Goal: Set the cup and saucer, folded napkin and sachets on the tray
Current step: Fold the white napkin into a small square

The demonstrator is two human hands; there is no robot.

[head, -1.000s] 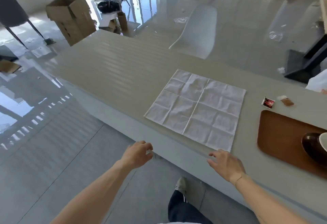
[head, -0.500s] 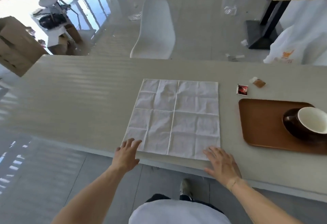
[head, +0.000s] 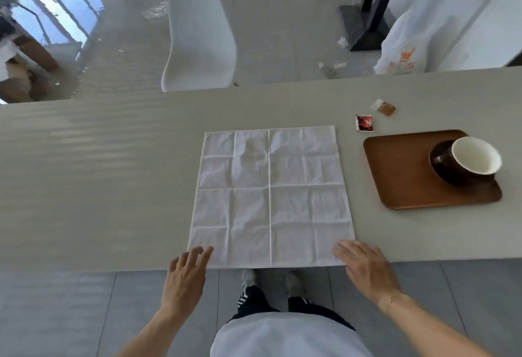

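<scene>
So, cup and saucer sit on the tray, far right part: that step looks done. Napkin lies fully unfolded on the table, left of the tray, near edge at the table's lip. My left hand reaches its near left corner, fingers spread, gripping nothing; right hand rests open at the near right corner. Two sachets, red and brown, lie on the table just beyond the tray. Left to do: fold napkin, move it and the sachets.

A white chair stands beyond the pale table, with scraps littering the glossy floor.
</scene>
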